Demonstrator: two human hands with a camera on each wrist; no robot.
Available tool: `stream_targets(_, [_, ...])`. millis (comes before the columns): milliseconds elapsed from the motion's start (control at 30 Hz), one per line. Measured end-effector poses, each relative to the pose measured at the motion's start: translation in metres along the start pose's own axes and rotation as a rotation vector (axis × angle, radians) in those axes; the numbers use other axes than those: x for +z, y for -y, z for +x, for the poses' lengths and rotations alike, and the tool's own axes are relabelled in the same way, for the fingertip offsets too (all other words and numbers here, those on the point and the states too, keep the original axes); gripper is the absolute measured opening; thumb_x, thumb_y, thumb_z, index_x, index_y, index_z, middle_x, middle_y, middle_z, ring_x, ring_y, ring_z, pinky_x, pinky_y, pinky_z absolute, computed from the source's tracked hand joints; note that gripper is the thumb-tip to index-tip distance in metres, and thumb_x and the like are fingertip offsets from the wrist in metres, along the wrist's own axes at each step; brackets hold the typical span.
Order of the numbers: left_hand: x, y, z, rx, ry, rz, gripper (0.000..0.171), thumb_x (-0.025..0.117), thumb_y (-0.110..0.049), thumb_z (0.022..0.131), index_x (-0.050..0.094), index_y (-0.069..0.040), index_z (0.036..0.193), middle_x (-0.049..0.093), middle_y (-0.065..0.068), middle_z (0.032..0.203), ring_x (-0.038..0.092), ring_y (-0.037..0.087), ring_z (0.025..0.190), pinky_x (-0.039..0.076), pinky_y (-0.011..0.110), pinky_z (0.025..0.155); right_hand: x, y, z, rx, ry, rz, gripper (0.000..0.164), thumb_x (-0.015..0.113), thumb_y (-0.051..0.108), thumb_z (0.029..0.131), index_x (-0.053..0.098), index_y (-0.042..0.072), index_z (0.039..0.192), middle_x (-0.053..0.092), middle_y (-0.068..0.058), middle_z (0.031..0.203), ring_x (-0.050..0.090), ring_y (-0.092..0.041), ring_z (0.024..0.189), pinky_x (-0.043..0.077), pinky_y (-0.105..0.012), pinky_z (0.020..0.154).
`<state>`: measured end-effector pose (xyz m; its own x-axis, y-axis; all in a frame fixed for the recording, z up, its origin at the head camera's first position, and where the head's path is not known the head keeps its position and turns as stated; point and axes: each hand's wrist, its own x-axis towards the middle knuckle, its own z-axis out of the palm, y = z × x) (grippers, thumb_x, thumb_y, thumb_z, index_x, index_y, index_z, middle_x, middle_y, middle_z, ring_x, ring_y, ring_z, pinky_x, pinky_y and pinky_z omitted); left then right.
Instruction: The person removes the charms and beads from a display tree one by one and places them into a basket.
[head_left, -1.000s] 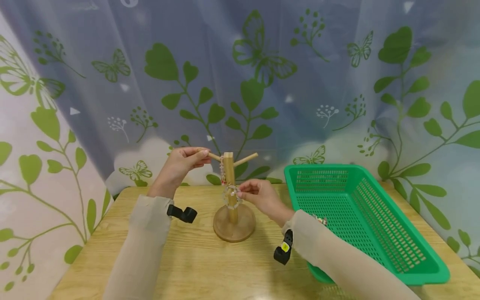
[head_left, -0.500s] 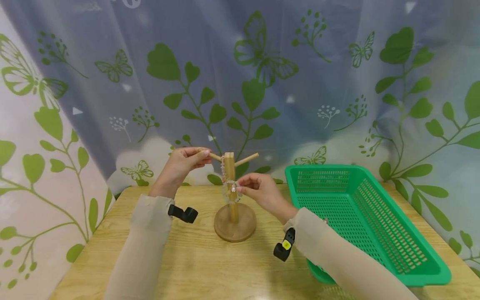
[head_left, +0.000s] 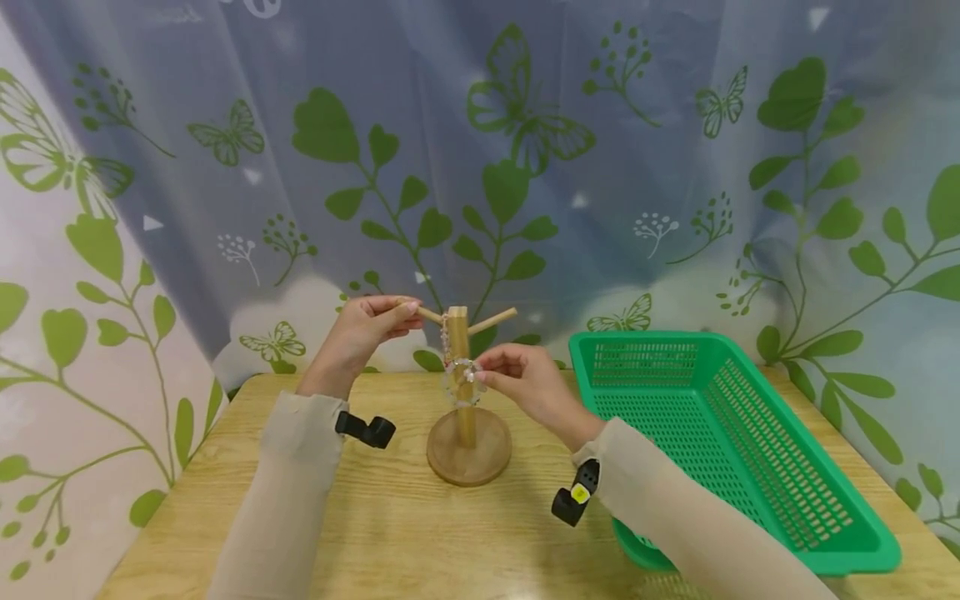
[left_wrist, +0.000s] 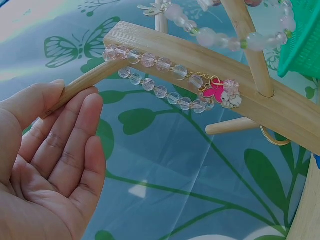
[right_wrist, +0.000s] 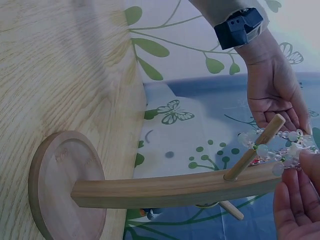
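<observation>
My left hand (head_left: pixel 367 326) has thumb and fingers clamped on the upper-left peg (left_wrist: pixel 82 85) of the wooden stand (head_left: pixel 467 427). My right hand (head_left: pixel 529 380) pinches the clear bracelet (left_wrist: pixel 206 37) at the front peg (right_wrist: pixel 241 165). The loop lies across that peg and appears to encircle it; I cannot confirm this. The pink bracelet (left_wrist: pixel 179 72) hangs from the upper-left peg, charm (left_wrist: pixel 222 94) downward.

Hazards, in my judgement: releasing the clear bracelet too near the peg tip may let it slip off. Pulling hard on the beads may overstretch its stringing. Unequal force between my hands may tip or rotate the stand. Sweeping my left fingers against the pink bracelet may dislodge it.

Container: the green basket (head_left: pixel 847 560) stands on the table (head_left: pixel 367 517), right of the stand. My right sleeve (head_left: pixel 675 492) covers part of its interior; contents there cannot be verified.
</observation>
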<state>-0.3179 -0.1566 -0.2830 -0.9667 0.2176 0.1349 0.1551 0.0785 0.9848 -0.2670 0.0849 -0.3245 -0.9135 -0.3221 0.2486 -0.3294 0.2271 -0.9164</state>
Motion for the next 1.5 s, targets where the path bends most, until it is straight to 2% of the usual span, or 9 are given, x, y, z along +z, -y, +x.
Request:
stream_targets(167, [0.001, 0.001, -0.001, -0.006, -0.006, -0.007, 0.035, 0.069, -0.032, 0.086, 0.068, -0.005, 0.108, 0.072, -0.001, 0.091, 0.068, 0.015, 0.088, 0.049, 0.030, 0.087, -0.003, 0.002, -0.002, 0.018, -0.003, 0.004, 0.016, 0.067, 0.012, 0.088, 0.069, 0.004, 0.101, 0.068, -0.008, 0.094, 0.063, -0.027, 0.085, 0.052, -0.029, 0.072])
stream_targets(267, [0.000, 0.002, -0.001, -0.008, -0.006, 0.002, 0.033, 0.069, -0.033, 0.086, 0.069, -0.007, 0.107, 0.071, -0.004, 0.088, 0.068, 0.015, 0.088, 0.048, 0.031, 0.087, -0.004, 0.003, -0.003, 0.022, -0.008, -0.001, 0.016, 0.068, 0.013, 0.088, 0.069, 0.004, 0.101, 0.068, -0.007, 0.093, 0.063, -0.023, 0.081, 0.051, -0.028, 0.070])
stream_targets(433, [0.000, 0.002, 0.000, 0.002, -0.004, -0.010, 0.028, 0.068, -0.030, 0.087, 0.069, -0.008, 0.105, 0.071, 0.000, 0.092, 0.068, 0.013, 0.085, 0.050, 0.029, 0.086, -0.005, 0.004, -0.006, 0.021, -0.009, -0.013, 0.016, 0.068, 0.013, 0.088, 0.069, 0.004, 0.101, 0.068, -0.008, 0.093, 0.061, -0.015, 0.077, 0.051, -0.028, 0.068])
stream_targets(733, [0.000, 0.004, 0.001, 0.007, 0.000, -0.005, 0.043, 0.067, -0.028, 0.089, 0.062, 0.005, 0.116, 0.071, 0.000, 0.093, 0.068, 0.014, 0.086, 0.051, 0.028, 0.085, -0.010, 0.008, -0.012, -0.014, -0.002, 0.000, 0.017, 0.068, 0.014, 0.088, 0.069, 0.004, 0.102, 0.068, -0.007, 0.093, 0.062, -0.016, 0.077, 0.052, -0.029, 0.069])
stream_targets(1067, [0.001, 0.002, 0.000, 0.004, -0.001, -0.001, 0.037, 0.066, -0.028, 0.089, 0.064, 0.001, 0.113, 0.071, -0.004, 0.090, 0.068, 0.012, 0.085, 0.051, 0.027, 0.086, -0.013, 0.014, -0.018, -0.022, -0.002, 0.023, 0.015, 0.067, 0.013, 0.088, 0.069, 0.005, 0.101, 0.068, -0.005, 0.092, 0.062, -0.018, 0.079, 0.052, -0.029, 0.070])
stream_targets(1267, [0.000, 0.003, -0.001, -0.004, 0.000, 0.007, 0.048, 0.067, -0.030, 0.088, 0.060, 0.006, 0.119, 0.071, 0.000, 0.094, 0.068, 0.017, 0.091, 0.051, 0.027, 0.086, -0.022, 0.016, -0.024, -0.030, -0.006, 0.025, 0.018, 0.068, 0.020, 0.088, 0.069, 0.008, 0.102, 0.068, -0.008, 0.094, 0.062, -0.019, 0.079, 0.052, -0.032, 0.072])
stream_targets(1500, [0.001, 0.001, -0.001, 0.015, 0.002, -0.005, 0.041, 0.068, -0.031, 0.087, 0.065, 0.001, 0.113, 0.071, 0.000, 0.094, 0.068, 0.018, 0.092, 0.050, 0.031, 0.089, -0.039, 0.010, -0.031, -0.015, -0.018, 0.012, 0.022, 0.068, 0.025, 0.088, 0.068, 0.009, 0.103, 0.067, -0.010, 0.096, 0.062, -0.021, 0.081, 0.051, -0.034, 0.073])
